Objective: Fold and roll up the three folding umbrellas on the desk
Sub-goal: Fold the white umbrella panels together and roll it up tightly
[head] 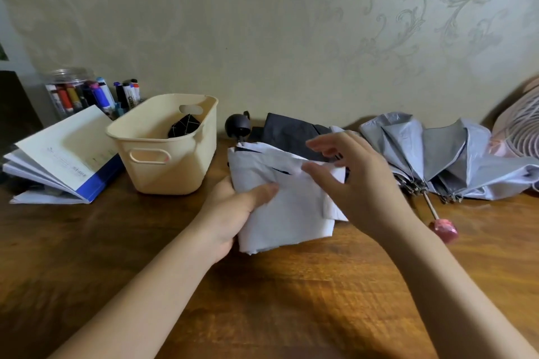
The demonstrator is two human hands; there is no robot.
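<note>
A white folding umbrella [287, 210] with a black lining is held above the middle of the wooden desk [262, 300]. My left hand [233, 213] grips its bunched canopy from the left, thumb on top. My right hand [350, 181] pinches a white fold of the canopy between thumb and fingers. Behind it lies a dark grey umbrella [291, 132] with a round black handle [237, 125]. A silver-grey umbrella [449, 157] lies spread loosely at the right, its pink handle [443, 229] pointing toward me.
A cream plastic basket [163, 148] with a dark item inside stands left of the umbrellas. An open booklet [58, 160] and a jar of markers [73, 93] sit at the far left. A pink fan [519, 128] stands at the right edge, against the wall.
</note>
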